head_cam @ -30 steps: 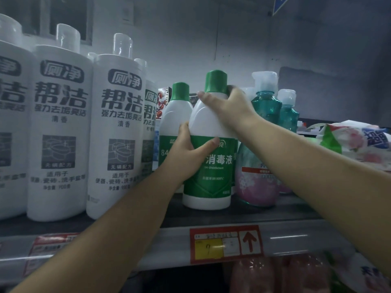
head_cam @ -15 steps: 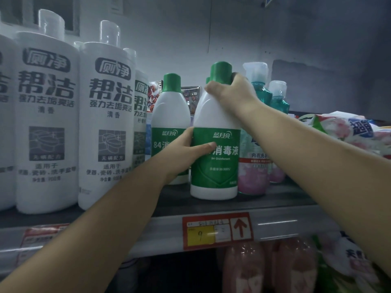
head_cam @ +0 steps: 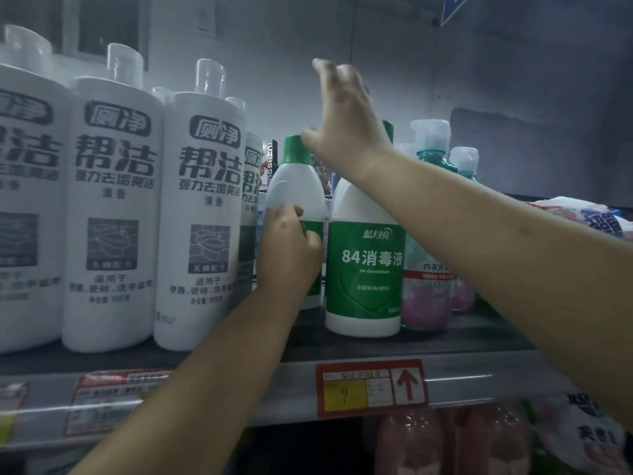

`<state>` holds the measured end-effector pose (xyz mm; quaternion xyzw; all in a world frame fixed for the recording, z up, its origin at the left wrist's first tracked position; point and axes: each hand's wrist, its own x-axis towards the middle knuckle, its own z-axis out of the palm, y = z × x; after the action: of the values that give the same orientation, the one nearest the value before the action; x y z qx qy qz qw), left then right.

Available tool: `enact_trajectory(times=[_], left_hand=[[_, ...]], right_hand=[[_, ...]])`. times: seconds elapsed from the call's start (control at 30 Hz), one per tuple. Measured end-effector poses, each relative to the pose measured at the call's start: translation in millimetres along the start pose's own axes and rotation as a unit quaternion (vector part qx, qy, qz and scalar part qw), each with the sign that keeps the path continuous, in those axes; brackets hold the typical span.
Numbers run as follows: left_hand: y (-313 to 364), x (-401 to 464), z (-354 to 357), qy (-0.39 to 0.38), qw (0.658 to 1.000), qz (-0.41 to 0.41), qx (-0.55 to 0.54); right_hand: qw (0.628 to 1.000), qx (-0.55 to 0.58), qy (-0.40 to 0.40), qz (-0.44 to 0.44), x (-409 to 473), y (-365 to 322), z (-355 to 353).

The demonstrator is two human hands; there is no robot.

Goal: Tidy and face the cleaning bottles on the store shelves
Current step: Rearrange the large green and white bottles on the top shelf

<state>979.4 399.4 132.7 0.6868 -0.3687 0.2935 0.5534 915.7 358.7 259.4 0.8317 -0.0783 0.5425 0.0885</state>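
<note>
Left hand [head_cam: 287,255] curled round the rear disinfectant bottle [head_cam: 295,186], set back from the shelf [head_cam: 239,378] front edge. Right hand [head_cam: 346,121] lifted, fingers spread, holding nothing, just above the front bottle [head_cam: 364,262]. Risk: a dropping wrist clipping that cap, toppling it off the edge.

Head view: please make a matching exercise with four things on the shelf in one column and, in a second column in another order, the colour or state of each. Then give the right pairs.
Things
1. front disinfectant bottle
2. rear disinfectant bottle
3. tall toilet cleaner bottle
4. pump bottle

Colour or state
A. white body, black print, clear cap
B. teal top, pink lower part
C. green label faces forward, no hand on it
D. left hand covers its label

The right hand is raised with its fingers spread and holds nothing.

Pairs: 1-C, 2-D, 3-A, 4-B
</note>
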Motion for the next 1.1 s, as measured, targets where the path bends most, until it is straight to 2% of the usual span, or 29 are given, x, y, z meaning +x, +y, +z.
enact_trajectory(times=[0.1, 0.23, 0.33, 0.43, 0.57, 0.63, 0.77, 0.93, 1.1], left_hand=[[-7, 4, 3, 0.033, 0.999, -0.017, 0.037], [-15, 6, 10, -0.002, 0.998, -0.062, 0.009], [-19, 9, 10, -0.076, 0.986, -0.146, -0.040], [-21, 13, 10, -0.152, 0.961, -0.230, -0.032], [-21, 16, 9, -0.174, 0.946, -0.269, -0.046], [-21, 15, 10, -0.165, 0.951, -0.258, -0.041], [-18, 10, 9, -0.140, 0.974, -0.177, 0.008], [-14, 5, 6, -0.040, 0.997, -0.049, 0.031], [-12, 3, 5, 0.032, 0.998, 0.030, 0.050]], right_hand=[[0.993, 0.014, -0.111, 0.029, 16, -16, 20], [0.967, 0.069, -0.189, 0.157, 32, -21, 48], [0.943, 0.117, -0.202, 0.239, 35, -19, 59], [0.929, 0.161, -0.192, 0.273, 36, -15, 67], [0.896, 0.221, -0.172, 0.345, 38, -14, 75], [0.889, 0.244, -0.148, 0.358, 37, -15, 75], [0.908, 0.232, -0.133, 0.321, 34, -14, 76], [0.896, 0.255, -0.138, 0.335, 32, -13, 64], [0.898, 0.264, -0.141, 0.322, 31, -12, 59]])
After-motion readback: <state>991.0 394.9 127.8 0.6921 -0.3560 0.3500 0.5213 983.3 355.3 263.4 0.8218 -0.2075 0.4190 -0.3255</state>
